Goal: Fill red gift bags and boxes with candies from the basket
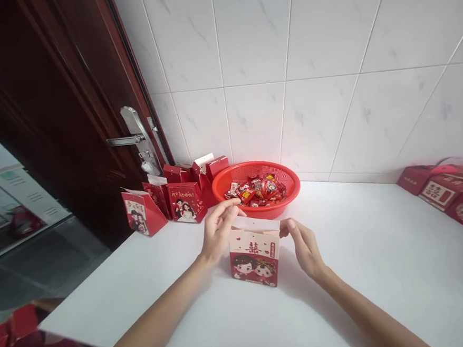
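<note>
A small red and cream paper box (pixel 255 259) with two cartoon faces stands upright on the white table, its top flaps partly raised. My left hand (pixel 220 232) is at the box's upper left corner, fingers bent, thumb near the flap. At the upper right corner my right hand (pixel 303 242) has curled fingers against the box's edge. Both hands appear to pinch the top edges. Just behind stands a red plastic basket (pixel 292 194) holding many wrapped candies (pixel 262 189).
Several red boxes (pixel 184 202) stand at the table's back left, near a dark wooden door (pixel 50 75). More red boxes (pixel 447 190) lie at the right. Red boxes (pixel 21 341) also show at lower left, beyond the table's edge. A tiled wall rises behind.
</note>
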Available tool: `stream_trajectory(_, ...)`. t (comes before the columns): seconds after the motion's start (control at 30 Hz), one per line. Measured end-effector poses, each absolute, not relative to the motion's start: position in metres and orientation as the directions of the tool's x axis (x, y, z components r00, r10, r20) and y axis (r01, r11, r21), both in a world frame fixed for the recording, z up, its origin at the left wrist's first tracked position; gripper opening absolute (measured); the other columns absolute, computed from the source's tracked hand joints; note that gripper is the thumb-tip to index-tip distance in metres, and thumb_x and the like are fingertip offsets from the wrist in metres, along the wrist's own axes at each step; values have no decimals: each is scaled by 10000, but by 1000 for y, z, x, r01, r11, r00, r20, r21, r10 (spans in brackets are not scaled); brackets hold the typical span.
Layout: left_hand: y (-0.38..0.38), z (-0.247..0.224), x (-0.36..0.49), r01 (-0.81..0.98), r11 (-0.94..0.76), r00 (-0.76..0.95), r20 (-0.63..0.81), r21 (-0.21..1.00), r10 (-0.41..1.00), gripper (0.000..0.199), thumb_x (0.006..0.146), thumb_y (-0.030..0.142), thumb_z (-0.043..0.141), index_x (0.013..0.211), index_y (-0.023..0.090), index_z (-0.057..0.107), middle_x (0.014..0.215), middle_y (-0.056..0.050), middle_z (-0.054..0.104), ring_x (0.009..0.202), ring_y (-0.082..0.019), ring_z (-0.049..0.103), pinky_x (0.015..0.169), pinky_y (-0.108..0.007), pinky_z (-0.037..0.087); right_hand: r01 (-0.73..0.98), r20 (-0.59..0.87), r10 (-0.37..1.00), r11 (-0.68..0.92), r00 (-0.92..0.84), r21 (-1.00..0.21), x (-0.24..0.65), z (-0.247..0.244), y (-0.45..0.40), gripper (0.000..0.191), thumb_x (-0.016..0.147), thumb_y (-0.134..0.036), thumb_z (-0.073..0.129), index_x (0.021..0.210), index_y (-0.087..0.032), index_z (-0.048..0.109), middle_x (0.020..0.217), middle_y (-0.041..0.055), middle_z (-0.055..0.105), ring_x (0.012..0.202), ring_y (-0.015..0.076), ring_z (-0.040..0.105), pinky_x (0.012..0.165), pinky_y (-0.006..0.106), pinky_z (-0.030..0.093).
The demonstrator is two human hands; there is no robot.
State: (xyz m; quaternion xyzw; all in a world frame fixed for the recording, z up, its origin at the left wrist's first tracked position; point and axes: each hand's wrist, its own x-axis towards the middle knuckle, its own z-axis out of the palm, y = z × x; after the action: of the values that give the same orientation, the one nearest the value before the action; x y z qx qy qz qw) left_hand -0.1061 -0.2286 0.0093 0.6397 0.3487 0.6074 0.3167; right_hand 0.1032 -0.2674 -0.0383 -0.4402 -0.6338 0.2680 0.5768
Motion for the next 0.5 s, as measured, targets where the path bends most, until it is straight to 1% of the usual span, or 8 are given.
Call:
stream_trajectory(0.1,-226,3,-117,69,-515,55,512,855,857,406,904,507,580,1061,163,727,836,-71,750,879,-240,694,883,-357,510,216,345,933,319,98,-923,99,-57,-268,547,965,-619,358,729,-193,606,686,30,569,684,188,530,676,305,422)
stream_trajectory(0.2,-222,0,-127,33,-495,93,491,868,866,462,894,538,546,1046,148,740,881,-111,753,896,-274,689,833,-377,530,179,240,967,222,83,-958,94,-66,-268,542,941,-630,392,654,-192,533,650,9,511,648,166,467,619,288,367)
stream_trajectory(0.27,-219,2,-133,15,-505,118,500,863,858,438,887,525,553,998,151,752,868,-112,751,857,-268,688,813,-380,540,142,213,975,203,61,-969,92,-66,-267,514,934,-616,416,633,-202,464,635,-7,479,626,149,427,589,277,336)
stream_trajectory(0.33,-215,9,-136,38,-522,136,513,852,847,398,882,509,566,900,163,761,851,-107,750,825,-258,685,801,-377,548,135,190,981,183,41,-974,92,-65,-265,490,935,-593,421,627,-212,414,618,-21,452,608,137,402,571,270,318)
stream_trajectory(0.4,-208,18,-138,101,-534,158,516,840,842,379,871,506,582,809,175,756,816,-98,748,785,-249,683,771,-368,557,161,170,985,165,16,-973,92,-65,-263,469,936,-567,415,627,-214,402,605,-27,446,598,133,400,563,266,314)
stream_trajectory(0.5,-190,35,-136,212,-535,220,494,818,841,350,838,508,626,785,187,755,777,-85,747,742,-236,685,751,-353,567,209,156,988,154,-11,-966,93,-68,-260,422,925,-515,424,633,-210,422,610,-28,455,607,133,400,567,261,319)
